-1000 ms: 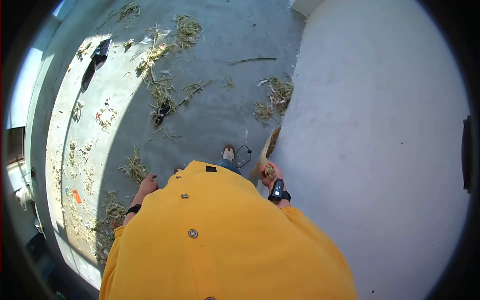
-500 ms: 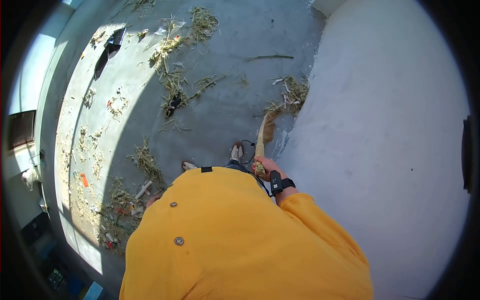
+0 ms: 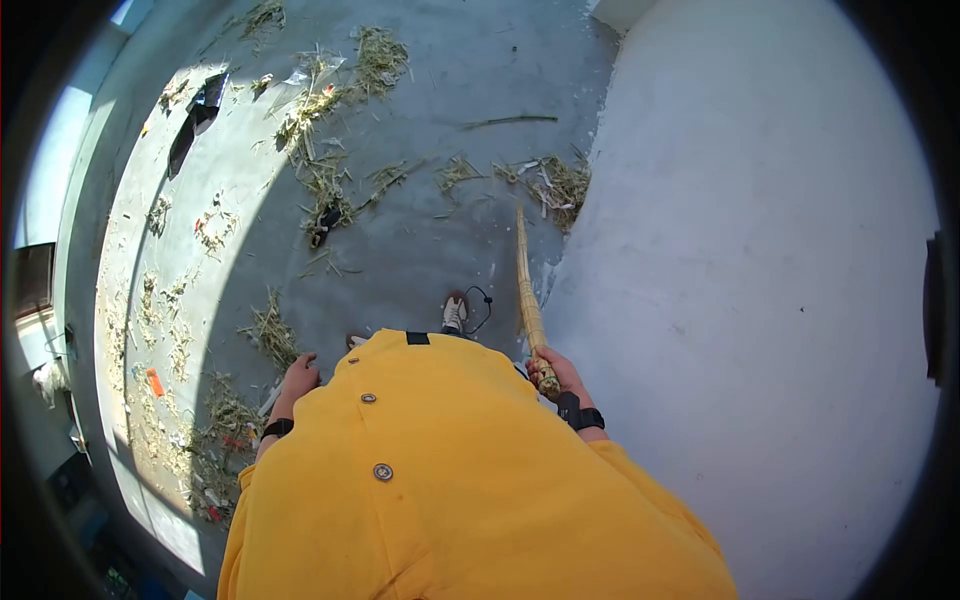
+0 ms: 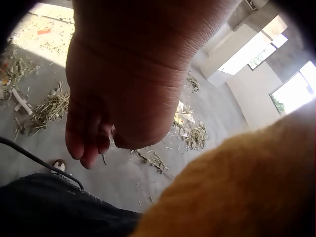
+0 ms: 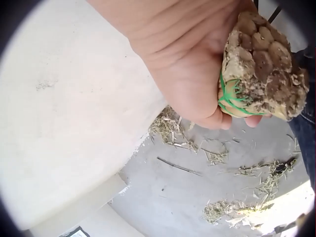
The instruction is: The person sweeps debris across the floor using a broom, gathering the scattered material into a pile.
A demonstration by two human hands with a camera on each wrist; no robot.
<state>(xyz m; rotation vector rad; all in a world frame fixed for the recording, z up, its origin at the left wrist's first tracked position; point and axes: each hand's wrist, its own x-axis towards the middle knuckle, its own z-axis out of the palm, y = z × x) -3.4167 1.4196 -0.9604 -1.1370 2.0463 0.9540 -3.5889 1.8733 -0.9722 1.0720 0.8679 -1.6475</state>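
My right hand [image 3: 562, 372] grips the handle end of a straw broom [image 3: 528, 295], which points away from me beside the white wall. In the right wrist view the fingers of my right hand [image 5: 197, 94] curl round the broom's butt [image 5: 266, 69], bound with green string. At the broom's far end lies a straw and litter pile [image 3: 562, 188] against the wall. My left hand [image 3: 300, 378] hangs over the floor at the left, holding nothing; in the left wrist view the fingers of my left hand [image 4: 118, 98] hang loosely.
Straw heaps [image 3: 380, 60] and scraps lie scattered on the grey floor [image 3: 420, 240]. A black piece [image 3: 195, 125] and an orange scrap [image 3: 154, 382] lie in the sunlit part at left. A long stalk [image 3: 512, 121] is further ahead. The white wall [image 3: 740, 300] stands at right.
The broom has swung out from beside the wall and now shows its narrow edge. Some straw lies further left of the wall pile. My left hand, mostly hidden half a second ago, shows again.
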